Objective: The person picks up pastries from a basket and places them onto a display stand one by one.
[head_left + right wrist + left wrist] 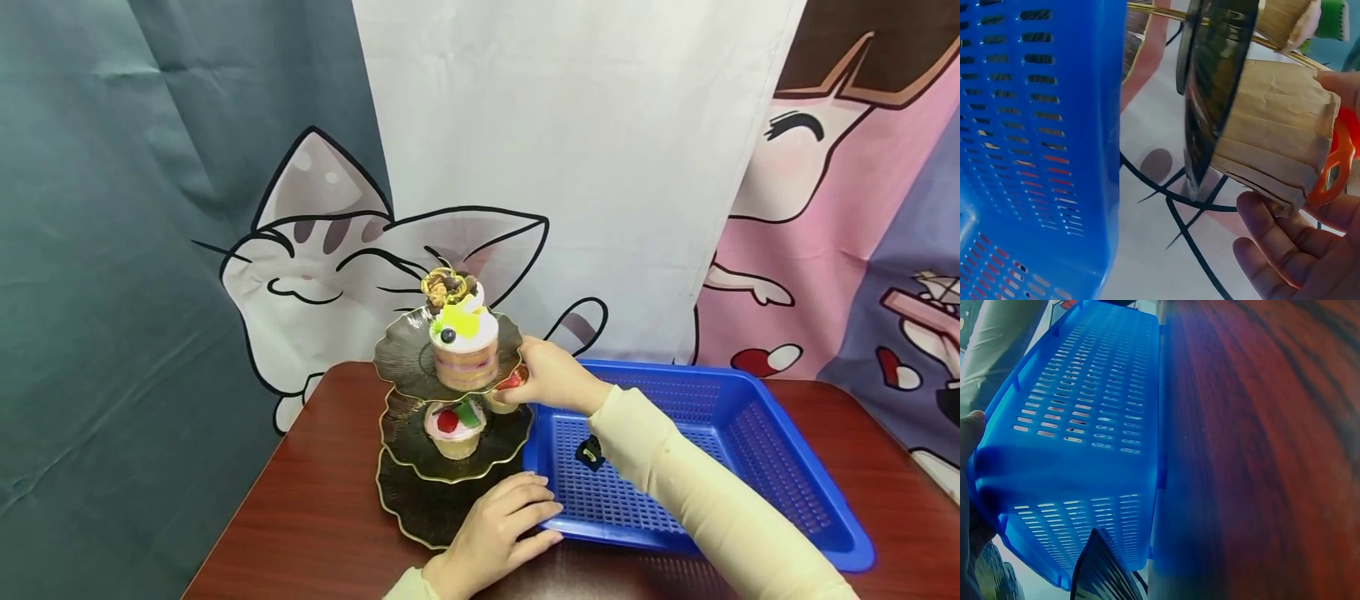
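My right hand pinches a cupcake with a pleated paper-like wrapper and a red and orange top, at the right side of the middle tier. In the right wrist view, its base overlaps the dark plate edge. A second cupcake with a red ball and green piece on top sits on that middle plate. The top plate bears a layered cake cup with yellow topping and, behind it, a chocolate-brown one with gold trim. My left hand rests its fingers on the near-left corner of the blue basket.
The bottom plate of the dark, gold-edged stand is beside the basket on the reddish wooden table. A small black thing with a gold mark lies in the basket. A cartoon-printed curtain hangs close behind the table.
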